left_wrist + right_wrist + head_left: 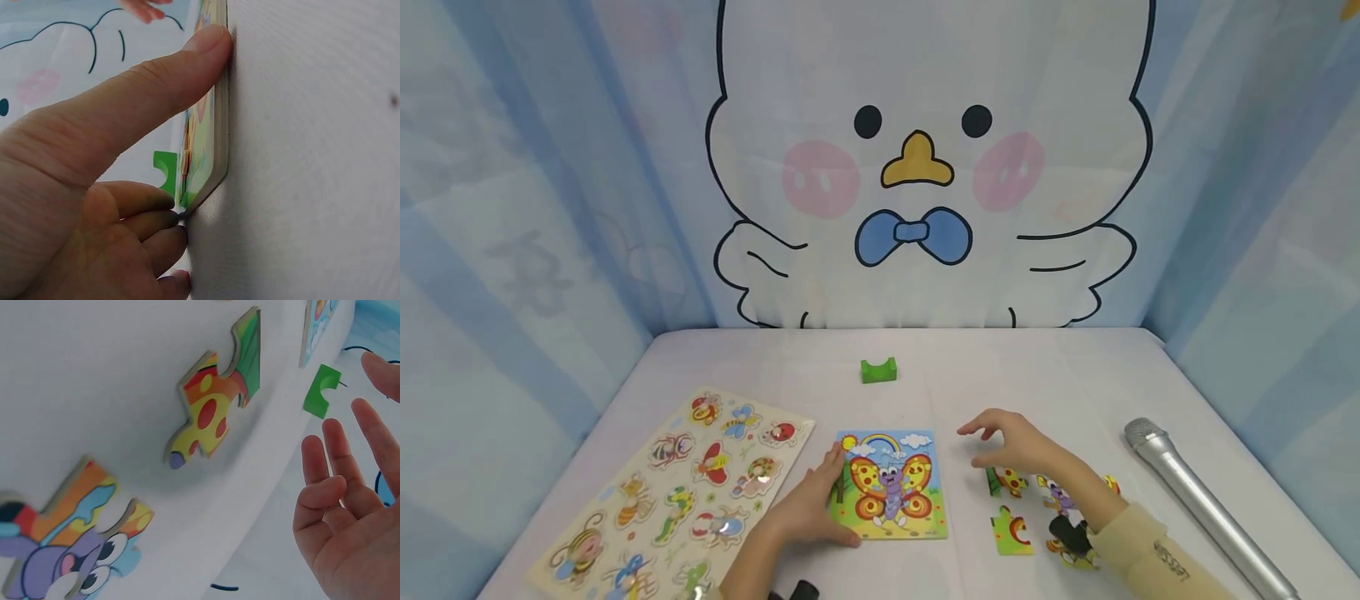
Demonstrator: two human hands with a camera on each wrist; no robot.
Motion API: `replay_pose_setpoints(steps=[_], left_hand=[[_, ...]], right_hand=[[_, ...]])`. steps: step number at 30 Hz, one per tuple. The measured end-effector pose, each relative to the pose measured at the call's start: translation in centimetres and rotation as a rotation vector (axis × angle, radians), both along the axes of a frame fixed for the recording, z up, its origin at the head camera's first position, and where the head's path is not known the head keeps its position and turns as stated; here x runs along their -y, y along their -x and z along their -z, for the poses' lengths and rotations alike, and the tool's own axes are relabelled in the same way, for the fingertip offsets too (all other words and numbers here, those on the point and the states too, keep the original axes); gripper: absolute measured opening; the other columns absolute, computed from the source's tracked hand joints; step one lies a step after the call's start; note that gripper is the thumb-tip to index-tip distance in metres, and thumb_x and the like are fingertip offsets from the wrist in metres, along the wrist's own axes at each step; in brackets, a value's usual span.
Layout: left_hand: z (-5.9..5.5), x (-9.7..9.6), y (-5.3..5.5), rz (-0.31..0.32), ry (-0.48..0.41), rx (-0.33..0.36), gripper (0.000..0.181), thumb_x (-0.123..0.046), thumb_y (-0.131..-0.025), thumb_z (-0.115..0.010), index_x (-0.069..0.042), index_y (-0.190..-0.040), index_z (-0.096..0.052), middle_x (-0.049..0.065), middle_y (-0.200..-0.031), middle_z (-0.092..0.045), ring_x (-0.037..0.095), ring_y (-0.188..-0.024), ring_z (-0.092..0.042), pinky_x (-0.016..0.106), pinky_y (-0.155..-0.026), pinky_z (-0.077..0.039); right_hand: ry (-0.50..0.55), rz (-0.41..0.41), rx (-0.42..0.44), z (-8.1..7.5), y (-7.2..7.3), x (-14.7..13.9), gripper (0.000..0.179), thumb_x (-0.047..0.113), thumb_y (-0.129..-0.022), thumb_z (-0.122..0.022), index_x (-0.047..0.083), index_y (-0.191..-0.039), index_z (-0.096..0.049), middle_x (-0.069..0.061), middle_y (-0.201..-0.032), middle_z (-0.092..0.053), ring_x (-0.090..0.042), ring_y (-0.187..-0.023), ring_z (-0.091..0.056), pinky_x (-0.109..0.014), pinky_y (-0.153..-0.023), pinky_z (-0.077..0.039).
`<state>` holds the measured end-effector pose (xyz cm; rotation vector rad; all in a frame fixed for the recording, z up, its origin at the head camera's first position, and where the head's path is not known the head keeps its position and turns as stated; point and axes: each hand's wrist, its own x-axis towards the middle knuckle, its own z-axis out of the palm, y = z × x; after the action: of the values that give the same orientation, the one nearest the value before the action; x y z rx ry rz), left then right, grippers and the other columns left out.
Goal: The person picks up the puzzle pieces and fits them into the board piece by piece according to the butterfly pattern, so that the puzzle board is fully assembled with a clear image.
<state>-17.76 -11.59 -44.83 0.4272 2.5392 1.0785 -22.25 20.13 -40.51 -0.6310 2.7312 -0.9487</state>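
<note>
A square butterfly jigsaw puzzle [891,492] lies flat at the middle of the table. My left hand [808,508] holds it at the near left corner, fingers along the left side and thumb [206,40] on the near edge. To the right, my right hand [1018,442] hovers with fingers spread and nothing in them. Below it lie loose jigsaw pieces: a yellow one with red spots and green [206,412], a purple one with cartoon eyes [56,550], and a light green one with a red curve [1006,533]. My right forearm partly hides others.
A wooden board of insect pictures [685,475] lies slanted at the left. Behind the puzzle stands a green notched block [878,372]. A silver microphone [1210,508] rests along the right side. A black object [805,590] shows at the near edge.
</note>
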Motion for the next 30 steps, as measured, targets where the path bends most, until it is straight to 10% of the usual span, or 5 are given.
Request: replay_pose_setpoints(steps=[30], left_hand=[[0.0, 0.0, 0.1, -0.008, -0.006, -0.001, 0.117, -0.031, -0.054, -0.086, 0.005, -0.143, -0.018, 0.021, -0.150, -0.008, 0.036, -0.137, -0.009, 0.053, -0.109, -0.008]], right_hand=[[-0.104, 0.026, 0.061, 1.5, -2.3, -4.6, 0.046, 0.021, -0.066, -0.080, 0.011, -0.109, -0.065, 0.002, -0.098, -0.056, -0.017, -0.080, -0.046, -0.023, -0.059, -0.040]])
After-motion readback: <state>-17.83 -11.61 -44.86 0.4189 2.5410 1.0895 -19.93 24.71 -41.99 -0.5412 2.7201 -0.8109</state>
